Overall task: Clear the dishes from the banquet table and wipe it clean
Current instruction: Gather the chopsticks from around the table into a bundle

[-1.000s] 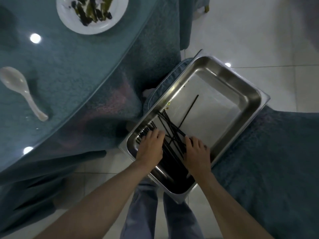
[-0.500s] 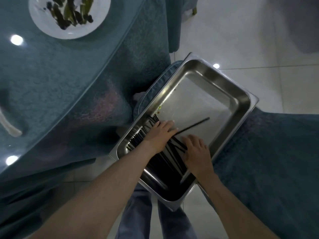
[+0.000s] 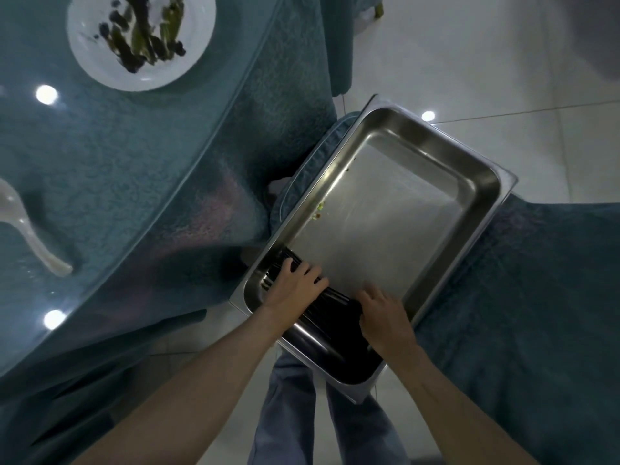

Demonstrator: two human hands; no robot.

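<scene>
Steel pan (image 3: pixel 483 196) holds a bunch of black chopsticks (image 3: pixel 335 298). They lie in the pan's near left corner, packed side by side. The left hand (image 3: pixel 295 290) is on top of the bunch, with its fingers bent down over the sticks and holding them. The right hand (image 3: pixel 385 317) is at the near end of the bunch, close to the pan's right wall. Its fingertips are bent down and touch the sticks, but I cannot tell if it grips them. A few green food bits lie by the pan's left wall.

Left of the pan is the table (image 3: pixel 134 162), with blue cloth under glass. Far from the pan, a white plate (image 3: pixel 100 62) with dark and green scraps sits on the table. A white spoon (image 3: pixel 20 213) lies at the table's left edge. Pale floor (image 3: pixel 469 62) shows beyond the pan.
</scene>
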